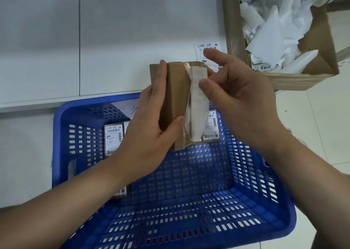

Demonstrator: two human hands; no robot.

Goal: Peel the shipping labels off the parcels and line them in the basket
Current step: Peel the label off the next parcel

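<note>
The left hand (149,129) grips a brown parcel (175,100) upright over the blue basket (265,201), thumb on its near face. The right hand (238,95) pinches the half-lifted white label (197,104), forefinger raised. Labelled parcels (113,138) already stand at the basket's far wall. Pulling too sharply could tear the label or leave it clinging to the clear tape. A scrap carton (280,40) sits beyond, on the right.

A parcel (175,104) is held above the far edge of the basket (246,220), the left hand (151,127) on its left, the right hand (240,97) on its right. Labelled parcels (113,139) lie inside along the far wall. A cardboard box (234,40) of paper scraps (274,21) stands beyond the far right corner, a loose label (200,48) just left of it.
</note>
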